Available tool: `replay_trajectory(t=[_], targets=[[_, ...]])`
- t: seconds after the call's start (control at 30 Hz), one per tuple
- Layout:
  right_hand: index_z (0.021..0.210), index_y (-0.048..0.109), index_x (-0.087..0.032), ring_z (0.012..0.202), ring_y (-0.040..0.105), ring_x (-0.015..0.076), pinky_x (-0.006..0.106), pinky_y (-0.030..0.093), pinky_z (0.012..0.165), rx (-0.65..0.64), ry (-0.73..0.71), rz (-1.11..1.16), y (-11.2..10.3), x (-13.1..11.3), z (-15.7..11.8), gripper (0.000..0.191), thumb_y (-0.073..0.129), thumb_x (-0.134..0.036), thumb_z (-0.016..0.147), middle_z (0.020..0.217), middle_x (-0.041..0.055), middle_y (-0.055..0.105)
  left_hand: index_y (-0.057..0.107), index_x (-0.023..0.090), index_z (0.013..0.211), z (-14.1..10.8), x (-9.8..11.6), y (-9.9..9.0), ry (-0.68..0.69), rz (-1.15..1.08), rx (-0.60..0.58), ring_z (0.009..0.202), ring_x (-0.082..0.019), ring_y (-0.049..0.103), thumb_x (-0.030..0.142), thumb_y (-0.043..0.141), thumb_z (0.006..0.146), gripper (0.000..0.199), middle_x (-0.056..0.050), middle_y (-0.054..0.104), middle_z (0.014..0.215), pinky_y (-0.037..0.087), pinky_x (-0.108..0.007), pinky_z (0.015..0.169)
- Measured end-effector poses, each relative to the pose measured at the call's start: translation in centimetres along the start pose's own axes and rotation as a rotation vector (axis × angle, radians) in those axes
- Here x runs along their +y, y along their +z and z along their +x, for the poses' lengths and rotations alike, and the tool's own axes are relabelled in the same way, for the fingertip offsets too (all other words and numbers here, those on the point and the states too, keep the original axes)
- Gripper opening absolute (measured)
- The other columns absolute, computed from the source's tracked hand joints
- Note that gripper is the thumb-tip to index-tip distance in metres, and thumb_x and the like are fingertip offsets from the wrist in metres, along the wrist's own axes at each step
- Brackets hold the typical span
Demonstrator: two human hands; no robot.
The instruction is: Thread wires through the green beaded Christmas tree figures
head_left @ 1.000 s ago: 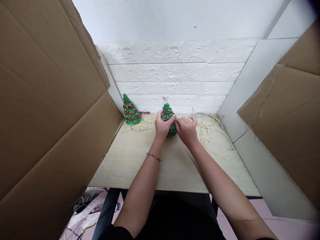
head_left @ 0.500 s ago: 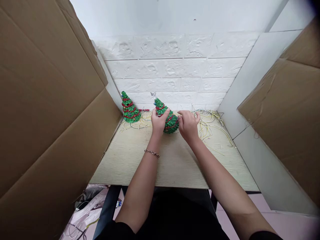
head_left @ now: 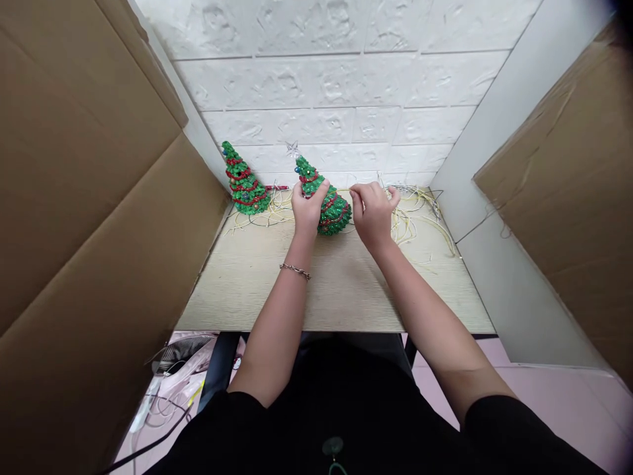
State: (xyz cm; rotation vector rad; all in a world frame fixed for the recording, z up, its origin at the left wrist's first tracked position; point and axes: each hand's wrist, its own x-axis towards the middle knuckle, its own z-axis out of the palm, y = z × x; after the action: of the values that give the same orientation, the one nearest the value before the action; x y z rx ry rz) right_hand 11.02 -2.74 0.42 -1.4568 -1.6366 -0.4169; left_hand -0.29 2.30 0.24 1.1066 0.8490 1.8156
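Observation:
A small green Christmas tree [head_left: 333,210] with red garland and tiny baubles tilts to the left above the tabletop. A clear star [head_left: 292,150] tops it. My left hand [head_left: 307,206] is wrapped round its middle, thumb across the front. Just right of the tree's base, my right hand [head_left: 372,210] has thumb and index finger pinched together. A thin yellow strand shows by those fingertips, but I cannot make out whether they hold it. A second, similar tree [head_left: 246,185] with no star visible stands upright at the back left.
Loose yellow, white and dark wires [head_left: 413,218] lie tangled along the back of the wooden table [head_left: 237,284]. A red item [head_left: 277,187] lies beside the standing tree. Cardboard sheets [head_left: 99,171] flank the left and right; a white brick-pattern wall [head_left: 326,79] closes the back.
The camera view has tipped downward, so the whole scene sits higher in the picture. My left hand keeps the tilted tree, and my right hand stays pinched beside its base.

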Motion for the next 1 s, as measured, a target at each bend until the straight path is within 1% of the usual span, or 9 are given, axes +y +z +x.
replay_trajectory(t=[0.23, 0.43, 0.6, 0.7, 0.83, 0.9, 1.0], targets=[[0.084, 0.056, -0.021, 0.081, 0.050, 0.0178, 0.045, 0.019, 0.094, 0.018, -0.044, -0.033, -0.7, 0.6, 0.5, 0.026, 0.032, -0.029, 0.090, 0.081, 0.0038, 0.057, 0.055, 0.020, 0.074, -0.4, 0.3, 0.4, -0.045, 0.012, -0.032, 0.069, -0.013, 0.056, 0.031, 0.075, 0.057, 0.029, -0.001, 0.058, 0.073, 0.045, -0.029, 0.069], [0.081, 0.055, -0.020, 0.078, 0.048, 0.0179, 0.042, 0.024, 0.090, -0.009, -0.093, -0.050, -0.9, 1.1, 0.7, 0.023, 0.034, -0.026, 0.087, 0.077, 0.0038, 0.055, 0.054, 0.019, 0.074, -0.5, 0.1, 0.4, -0.028, 0.019, -0.058, 0.063, -0.011, 0.054, 0.031, 0.074, 0.059, 0.028, 0.000, 0.057, 0.070, 0.045, -0.027, 0.065], [0.079, 0.054, -0.019, 0.076, 0.047, 0.0176, 0.040, 0.027, 0.085, -0.059, -0.119, -0.051, -0.8, 1.2, 0.7, 0.021, 0.035, -0.025, 0.086, 0.076, 0.0043, 0.053, 0.053, 0.019, 0.075, -0.4, 0.1, 0.4, -0.007, 0.029, -0.057, 0.064, -0.011, 0.054, 0.034, 0.074, 0.058, 0.031, 0.000, 0.057, 0.071, 0.044, -0.026, 0.064], [0.081, 0.054, -0.020, 0.078, 0.048, 0.0176, 0.040, 0.026, 0.087, -0.123, -0.151, -0.044, -0.6, 0.6, 0.5, 0.022, 0.034, -0.025, 0.087, 0.078, 0.0044, 0.054, 0.054, 0.019, 0.076, -0.5, 0.3, 0.5, 0.017, 0.082, -0.086, 0.065, -0.010, 0.053, 0.033, 0.073, 0.059, 0.029, 0.001, 0.058, 0.071, 0.044, -0.025, 0.065], [0.091, 0.055, -0.021, 0.084, 0.050, 0.0174, 0.041, 0.024, 0.092, -0.205, -0.160, -0.043, -0.2, -0.3, 0.0, 0.023, 0.032, -0.023, 0.090, 0.086, 0.0047, 0.057, 0.055, 0.019, 0.074, -0.7, 0.3, 0.6, 0.038, 0.138, -0.105, 0.066, -0.011, 0.053, 0.032, 0.074, 0.058, 0.028, 0.000, 0.058, 0.072, 0.043, -0.025, 0.065], [0.097, 0.054, -0.022, 0.088, 0.051, 0.0176, 0.042, 0.023, 0.094, -0.214, -0.140, -0.028, -0.1, -0.3, 0.0, 0.022, 0.032, -0.024, 0.090, 0.092, 0.0048, 0.058, 0.055, 0.019, 0.074, -0.6, 0.2, 0.6, 0.033, 0.115, -0.086, 0.066, -0.012, 0.053, 0.032, 0.074, 0.058, 0.028, -0.001, 0.057, 0.072, 0.043, -0.026, 0.065], [0.102, 0.052, -0.022, 0.091, 0.051, 0.0178, 0.043, 0.020, 0.096, -0.198, -0.117, 0.006, 0.0, 0.0, 0.0, 0.021, 0.037, -0.030, 0.089, 0.097, 0.0048, 0.059, 0.054, 0.020, 0.075, -0.4, 0.2, 0.4, 0.021, 0.058, -0.018, 0.068, -0.012, 0.055, 0.034, 0.073, 0.059, 0.029, -0.001, 0.057, 0.074, 0.044, -0.027, 0.067]])
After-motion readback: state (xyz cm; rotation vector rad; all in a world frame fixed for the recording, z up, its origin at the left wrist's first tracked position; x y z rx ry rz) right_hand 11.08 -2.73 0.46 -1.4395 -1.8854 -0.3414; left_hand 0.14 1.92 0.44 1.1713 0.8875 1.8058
